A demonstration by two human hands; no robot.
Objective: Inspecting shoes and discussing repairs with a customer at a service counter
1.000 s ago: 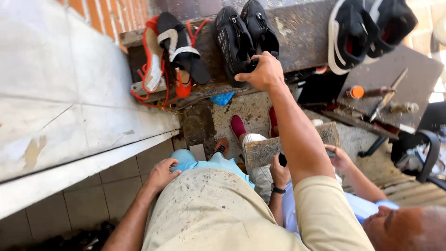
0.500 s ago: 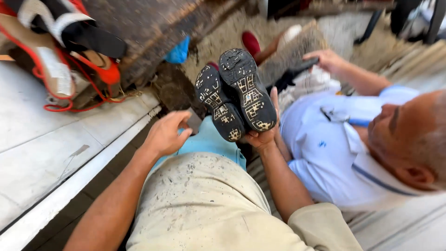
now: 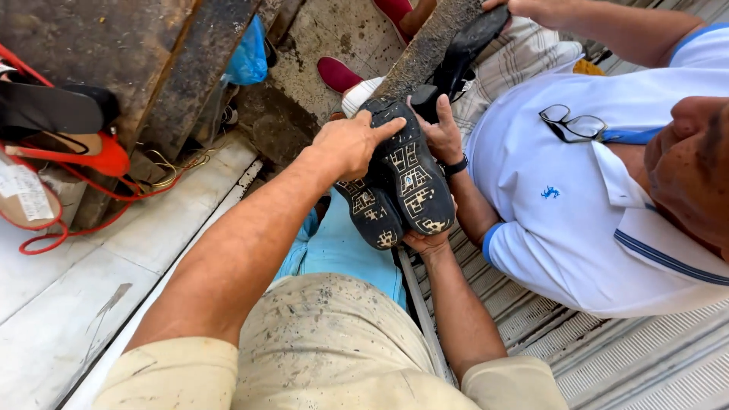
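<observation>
A pair of black shoes [image 3: 399,178] is held with the patterned, worn soles facing up at me. My right hand [image 3: 427,241] grips the pair from below, at the heel end. My left hand [image 3: 348,144] is closed over the far end, with its fingers lying on a sole. A seated person in a white polo shirt [image 3: 577,205] faces me. That person's hand [image 3: 440,130], which wears a watch, rests against the right side of the shoes.
Red and black sandals [image 3: 68,144] lie on a dark wooden bench [image 3: 114,45] at the left, with a blue bag [image 3: 247,57] beside it. The other person's second hand [image 3: 531,9] holds a black sole [image 3: 467,45] on a board. Ribbed metal flooring [image 3: 607,357] lies at the right.
My right hand took the black shoes off the bench and brought them down, soles up. My left hand left my lap and closed on them. The other person's hand came onto the shoes.
</observation>
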